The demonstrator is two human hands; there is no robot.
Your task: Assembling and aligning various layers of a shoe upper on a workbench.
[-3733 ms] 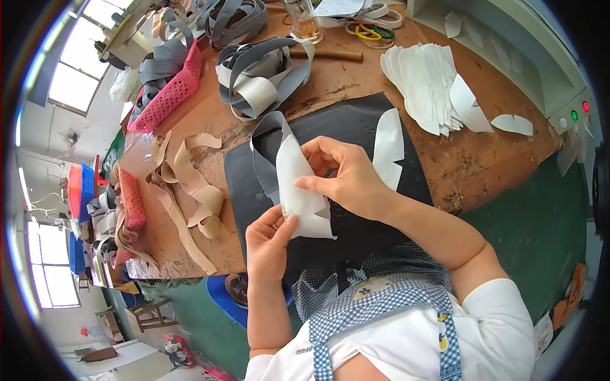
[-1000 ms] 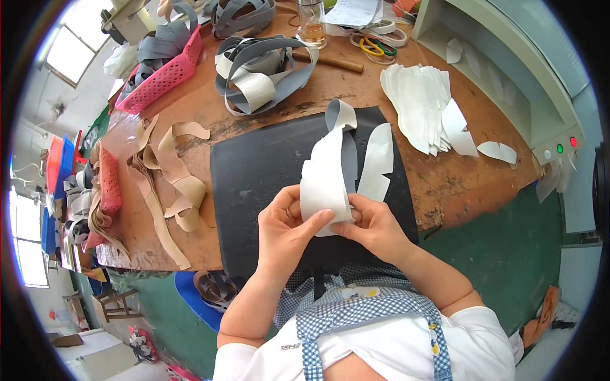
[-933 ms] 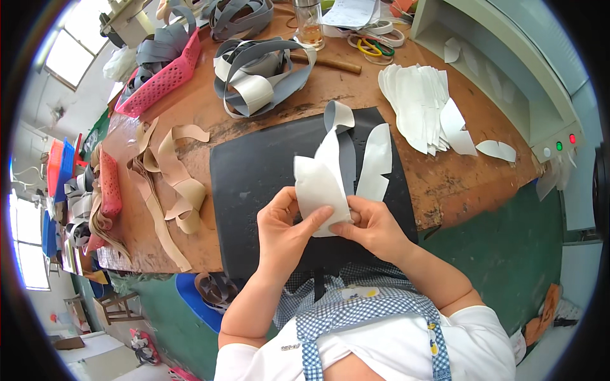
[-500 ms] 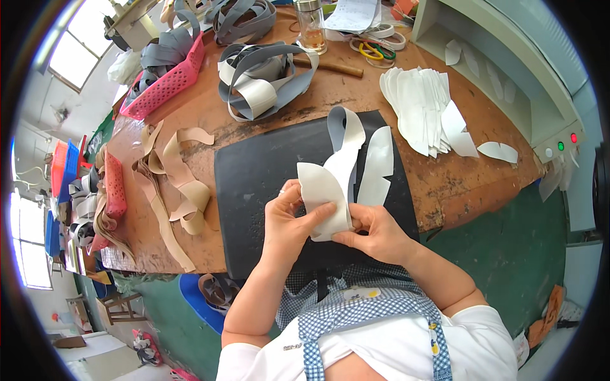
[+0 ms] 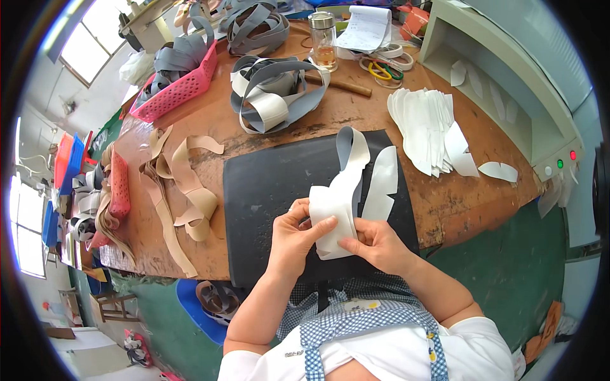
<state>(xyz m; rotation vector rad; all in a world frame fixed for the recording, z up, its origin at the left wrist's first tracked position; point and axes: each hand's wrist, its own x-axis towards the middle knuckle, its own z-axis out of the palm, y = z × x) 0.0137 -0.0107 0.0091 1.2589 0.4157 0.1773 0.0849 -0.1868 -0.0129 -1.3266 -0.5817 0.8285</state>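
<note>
Over a black mat (image 5: 267,190), both of my hands pinch a white strip of sheet material (image 5: 332,213). My left hand (image 5: 295,232) grips its left edge, thumb on top and a ring on one finger. My right hand (image 5: 378,244) holds its lower right edge between thumb and fingers. From my hands the strip runs away from me and curls into a loop, showing a grey underside at the far end. Just right of it, a white cut piece (image 5: 381,184) with a notched edge lies on the mat. My fingers hide part of the strip's lower end.
A fanned stack of white cut pieces (image 5: 422,127) lies right of the mat. Tan strips (image 5: 197,203) lie to the left. Beyond are coiled grey-white strips (image 5: 279,95), a pink basket (image 5: 168,95), a glass jar (image 5: 324,44) and scissors (image 5: 384,71). A machine housing (image 5: 540,95) borders the right.
The held white part has turned from a slanted, pointed shape to a straighter, flatter one. My right thumb now rests on its face. The whole view has shifted slightly.
</note>
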